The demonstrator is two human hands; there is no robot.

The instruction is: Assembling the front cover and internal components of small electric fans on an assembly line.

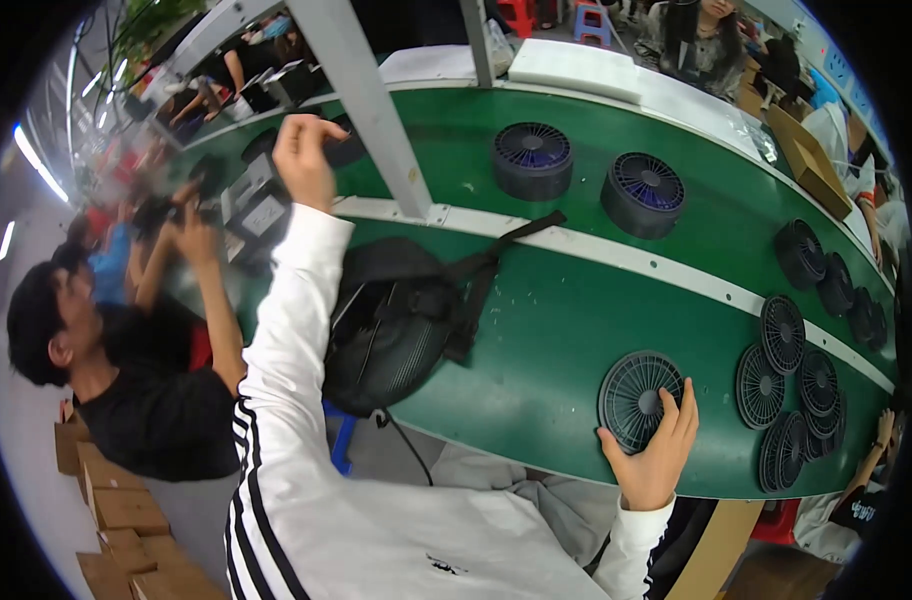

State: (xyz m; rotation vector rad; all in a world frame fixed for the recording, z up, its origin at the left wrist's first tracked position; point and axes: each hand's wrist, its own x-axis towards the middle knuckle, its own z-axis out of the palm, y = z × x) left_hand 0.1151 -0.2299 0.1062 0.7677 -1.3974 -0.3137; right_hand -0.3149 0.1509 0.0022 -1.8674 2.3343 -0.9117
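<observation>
My right hand [656, 450] is at a dark grey round fan grille [638, 395] on the green belt, near its front edge. Thumb and fingers span the lower right part of the rim, one fingertip over the ribs. My left hand [306, 165] is raised at the far left beside a metal post, its fingers bent together. What it holds, if anything, cannot be made out. Right behind its fingers is a dark round fan [346, 142]. A black backpack [391, 330] with a loose strap lies between my arms.
Several loose grilles [761, 385] lie overlapping on the right. Beyond a white rail [596, 250], round black fan units [533, 160] stand on the far lane. A metal post [366, 100] rises at left. A co-worker in black [156, 400] sits close by my left arm. A foam slab [576, 70] lies behind.
</observation>
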